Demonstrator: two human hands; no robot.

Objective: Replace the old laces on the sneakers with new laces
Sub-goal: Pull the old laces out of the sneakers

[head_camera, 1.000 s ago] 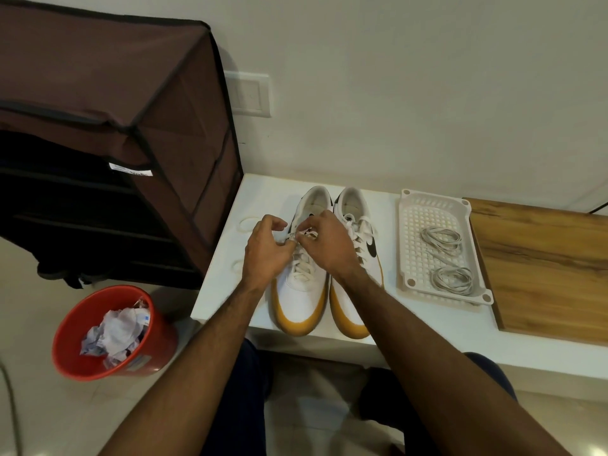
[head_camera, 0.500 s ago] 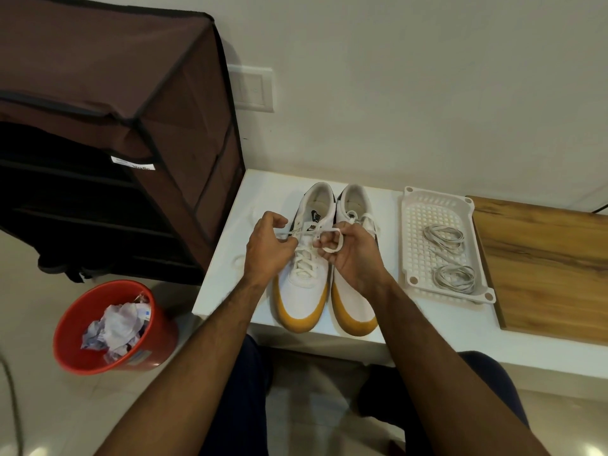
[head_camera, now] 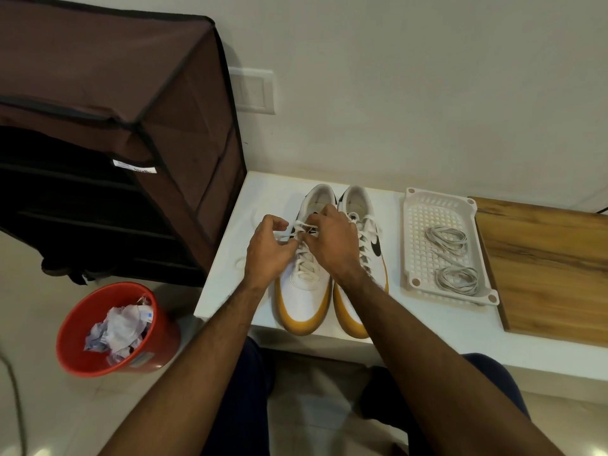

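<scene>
Step — unlacing left-hand sneaker (head_camera: 304,278), frame centre; your left hand (head_camera: 266,255) and right hand (head_camera: 332,245) both pinch old lace (head_camera: 297,229) at top eyelets. Next — pull it free.

A small white tag (head_camera: 135,167) sewn on the front edge of the brown fabric rack (head_camera: 108,93) at the left carries dark print; only its end shows, and it cannot be read with any certainty. The right sneaker (head_camera: 368,245) bears a black swoosh mark (head_camera: 376,245) on its side, with no lettering. A black mark on the tongue of the left sneaker (head_camera: 306,291) is mostly hidden and unreadable.
</scene>
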